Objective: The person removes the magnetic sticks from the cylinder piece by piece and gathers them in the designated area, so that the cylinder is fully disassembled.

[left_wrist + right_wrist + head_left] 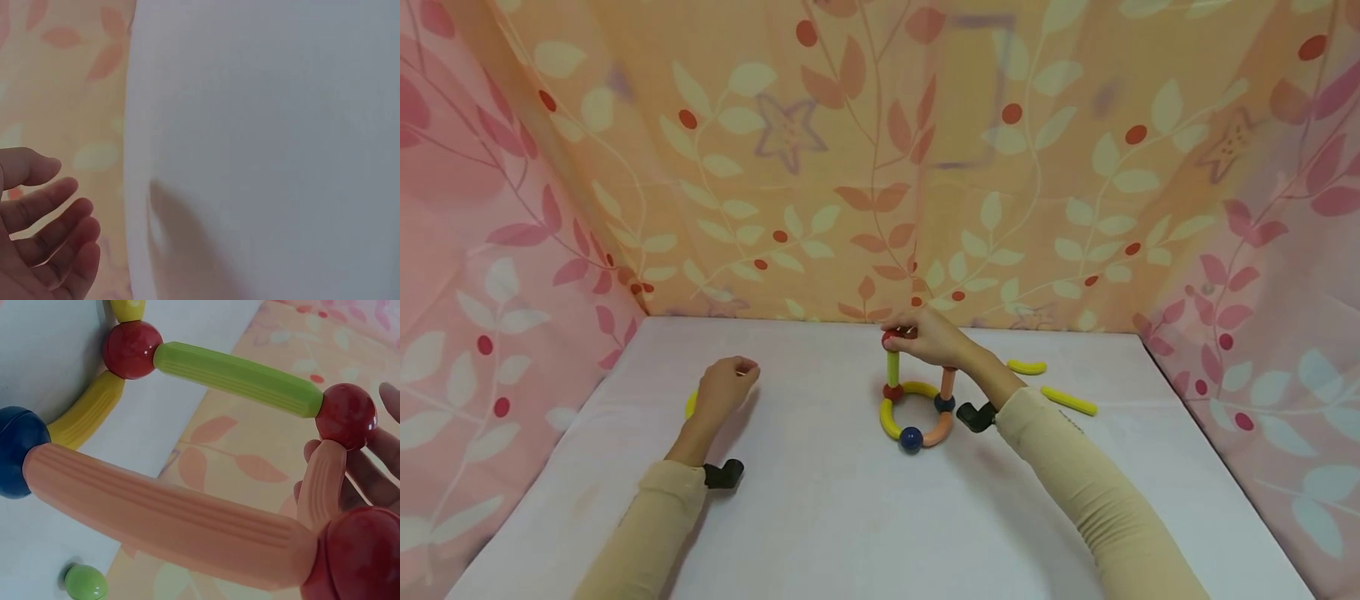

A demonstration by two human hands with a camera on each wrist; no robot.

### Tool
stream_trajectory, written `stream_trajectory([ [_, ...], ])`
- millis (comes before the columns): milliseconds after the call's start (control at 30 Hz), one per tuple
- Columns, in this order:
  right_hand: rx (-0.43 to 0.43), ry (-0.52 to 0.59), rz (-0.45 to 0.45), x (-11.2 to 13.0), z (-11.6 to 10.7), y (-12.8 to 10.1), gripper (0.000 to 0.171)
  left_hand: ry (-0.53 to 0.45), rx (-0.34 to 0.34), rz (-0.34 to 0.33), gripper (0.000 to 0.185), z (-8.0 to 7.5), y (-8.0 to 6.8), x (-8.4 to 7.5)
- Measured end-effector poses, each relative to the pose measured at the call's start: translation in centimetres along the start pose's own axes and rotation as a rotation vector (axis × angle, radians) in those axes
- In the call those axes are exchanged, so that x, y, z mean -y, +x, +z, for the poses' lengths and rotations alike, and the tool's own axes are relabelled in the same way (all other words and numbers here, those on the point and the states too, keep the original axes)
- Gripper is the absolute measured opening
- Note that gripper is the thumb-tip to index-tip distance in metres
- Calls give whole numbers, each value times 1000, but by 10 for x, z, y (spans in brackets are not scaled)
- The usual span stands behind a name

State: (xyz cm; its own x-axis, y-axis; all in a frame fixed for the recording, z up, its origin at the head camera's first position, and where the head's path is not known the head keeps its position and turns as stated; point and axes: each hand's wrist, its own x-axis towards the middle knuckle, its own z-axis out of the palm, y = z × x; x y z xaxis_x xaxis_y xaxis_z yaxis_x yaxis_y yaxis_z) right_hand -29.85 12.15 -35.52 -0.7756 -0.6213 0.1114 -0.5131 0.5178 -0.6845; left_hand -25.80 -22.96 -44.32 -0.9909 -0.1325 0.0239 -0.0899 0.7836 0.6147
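Gripping the top red ball (889, 337) of the rod-and-ball frame (916, 412) at table (850, 517) centre, right hand (928, 336) hides the joint. Left hand (724, 387) (9 o'clock) loosely curled, covering a yellow piece (690, 406). Leaf-print cloth (880, 167) behind.

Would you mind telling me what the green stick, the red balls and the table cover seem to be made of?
Green stick: probably matte plastic, with moulded lengthwise ribs. Red ball beside the right hand: glossy, likely hard plastic, showing bright highlights. Table cover: looks like white cloth, matte and finely textured, though I cannot be sure.
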Motion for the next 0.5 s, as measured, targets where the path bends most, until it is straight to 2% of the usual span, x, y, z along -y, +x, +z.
stream_trajectory([
  [133,-40,4,45,1,-1,0,28,-55,22,88,31,21,1,-26],
  [267,-93,-17,81,3,-2,-1,27,-156,47,170,29,41,-1,-57],
  [367,-133,-34,87,4,-1,-2,27,-245,78,209,31,51,-2,-83],
  [500,-169,-4,75,5,-1,-2,26,-359,106,257,36,60,-4,-115],
])
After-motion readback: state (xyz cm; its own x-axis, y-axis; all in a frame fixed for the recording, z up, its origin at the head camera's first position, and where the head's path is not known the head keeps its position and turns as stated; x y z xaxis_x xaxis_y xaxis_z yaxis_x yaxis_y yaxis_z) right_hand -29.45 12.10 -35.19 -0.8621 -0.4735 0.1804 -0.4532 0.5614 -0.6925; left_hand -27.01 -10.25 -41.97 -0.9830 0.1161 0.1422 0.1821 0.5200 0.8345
